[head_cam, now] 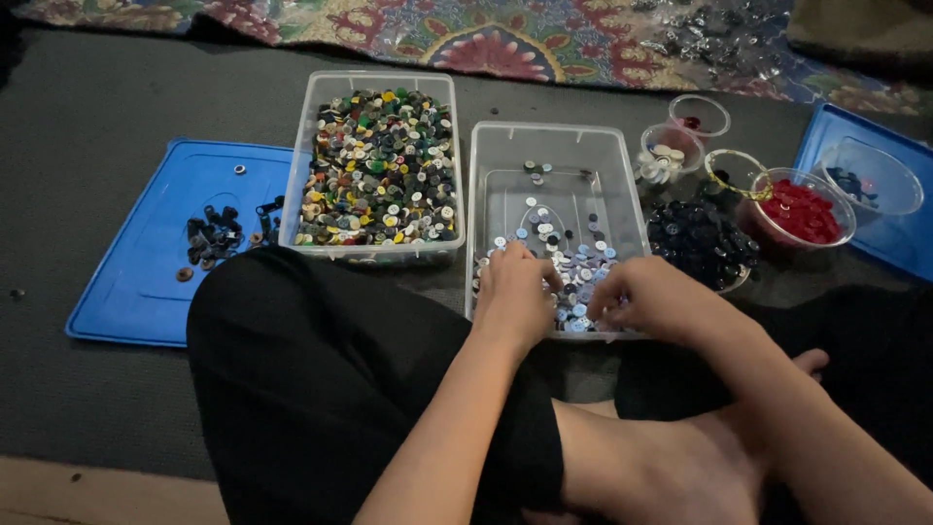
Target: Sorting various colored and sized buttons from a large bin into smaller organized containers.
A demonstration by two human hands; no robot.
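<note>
While the person sits cross-legged on the dark mat, both hands are down in the near end of the clear plastic tub (pixel 486 194), right among the pale buttons (pixel 573 267) scattered across its floor. Left hand (pixel 513 297) sits at the tub's near-left corner, knuckles up, fingers curled in and bunched together at the tips, touching the buttons just beyond them; whether it has one pinched I cannot tell, the fingertips are tucked from sight. Right hand (pixel 656 299) comes in over the near-right rim, fingers folded loosely toward the palm, tips resting at the edge of the same button patch; again, a grip on any single button cannot be made out. The white, grey and light blue buttons lie between the two hands and spread away from them toward the tub's middle, thinning out at the far end.

Just left of this tub stands a second tub (pixel 379 83), heaped with mixed buttons in many colours. Further left, a blue lid (pixel 136 282) carries a small cluster of dark buttons. To the right, close beside the right hand, a bowl of black buttons (pixel 702 243); beyond it a bowl of red buttons (pixel 802 211) and small clear cups, one holding whitish buttons (pixel 664 160).
</note>
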